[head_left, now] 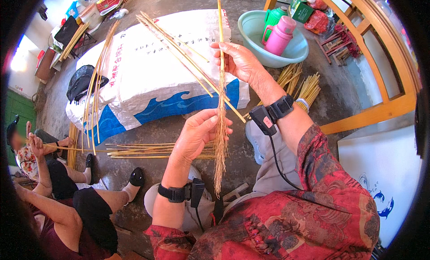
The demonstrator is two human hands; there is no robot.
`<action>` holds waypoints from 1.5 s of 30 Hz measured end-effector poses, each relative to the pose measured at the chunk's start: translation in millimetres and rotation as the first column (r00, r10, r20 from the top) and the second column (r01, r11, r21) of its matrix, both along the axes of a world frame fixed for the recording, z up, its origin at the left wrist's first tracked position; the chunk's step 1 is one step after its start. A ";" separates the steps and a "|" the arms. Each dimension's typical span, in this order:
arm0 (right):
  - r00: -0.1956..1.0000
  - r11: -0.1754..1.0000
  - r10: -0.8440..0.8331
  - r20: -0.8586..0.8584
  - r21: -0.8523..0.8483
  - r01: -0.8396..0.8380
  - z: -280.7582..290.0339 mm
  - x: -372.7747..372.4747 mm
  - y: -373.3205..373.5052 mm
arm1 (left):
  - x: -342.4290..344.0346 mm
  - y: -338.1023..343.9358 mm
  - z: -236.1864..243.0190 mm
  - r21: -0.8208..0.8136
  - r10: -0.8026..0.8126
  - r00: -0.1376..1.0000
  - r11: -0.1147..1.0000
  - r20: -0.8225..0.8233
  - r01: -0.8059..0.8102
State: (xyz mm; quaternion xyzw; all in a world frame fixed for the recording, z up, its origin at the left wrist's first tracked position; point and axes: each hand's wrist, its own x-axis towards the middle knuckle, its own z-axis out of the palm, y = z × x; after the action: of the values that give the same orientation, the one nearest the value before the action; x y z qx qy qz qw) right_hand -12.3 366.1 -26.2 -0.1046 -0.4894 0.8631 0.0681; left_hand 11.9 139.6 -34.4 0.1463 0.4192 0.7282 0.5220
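Both hands gripping one upright straw stalk: right hand pinches stem, left hand closed round tassel.

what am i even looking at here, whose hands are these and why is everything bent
This is one picture from a wide fisheye camera worn on a person's head, looking down at their own hands; the lens bends straight edges. There is no machine. The left hand and right hand both grip one straw stalk with a brushy tassel, held upright. Each wrist wears a black strap with a small device. On the concrete floor lie a big white woven sack with loose stalks across it, more stalk bundles, and a green basin holding a pink flask. Other people sit at lower left.
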 end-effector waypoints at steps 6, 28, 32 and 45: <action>1.000 1.000 -0.018 -0.016 0.007 0.018 4.4 2.1 0.4 | -0.7 1.1 -3.3 -0.009 0.021 1.000 1.000 0.005 -0.021; 0.986 0.974 -0.169 -0.016 0.150 0.169 8.6 0.8 -1.3 | 1.6 -6.5 -5.5 -0.066 0.038 0.997 0.997 -0.072 -0.043; 0.986 0.963 -0.164 0.004 0.216 0.160 8.0 1.0 -5.4 | 1.2 -5.2 -4.5 -0.073 0.019 0.993 0.997 -0.114 -0.027; 0.982 0.872 -0.186 0.016 0.464 0.158 13.5 7.5 -16.3 | 8.6 2.9 -3.9 -0.171 0.048 0.985 0.982 -0.168 -0.077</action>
State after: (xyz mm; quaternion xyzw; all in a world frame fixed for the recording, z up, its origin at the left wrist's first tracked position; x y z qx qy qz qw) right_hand -4.9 349.8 -12.6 -0.1547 -0.6707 0.7092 0.1526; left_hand 20.5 142.5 -38.3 0.1456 0.5278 0.6898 0.4738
